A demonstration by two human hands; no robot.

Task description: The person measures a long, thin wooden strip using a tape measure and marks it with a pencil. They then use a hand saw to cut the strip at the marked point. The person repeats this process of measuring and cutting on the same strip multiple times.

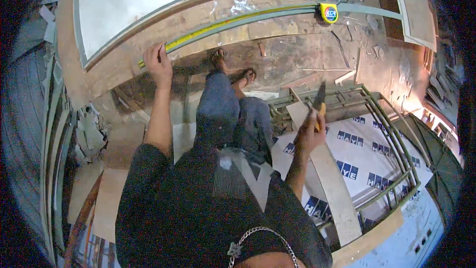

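Note:
My left hand (159,65) is closed over the left end of a pulled-out yellow tape blade (198,32), and a little of the blade sticks out past my fingers. The blade lies along a long, thin grey-green strip (364,9). At the far end of the blade sits the yellow tape measure case (328,13), which no hand touches. My right hand (311,131) grips a hand tool with a yellow handle (321,111) and a dark, pointed blade (320,94), held upward away from the strip. Its exact kind is hard to make out.
A large white panel with a grey edge (163,5) lies beyond the strip on a wooden board. To my right stand bent metal tubes (396,144) over a white printed sheet (349,168) and a pale plank (337,193). Stacked strips (54,134) line the left side.

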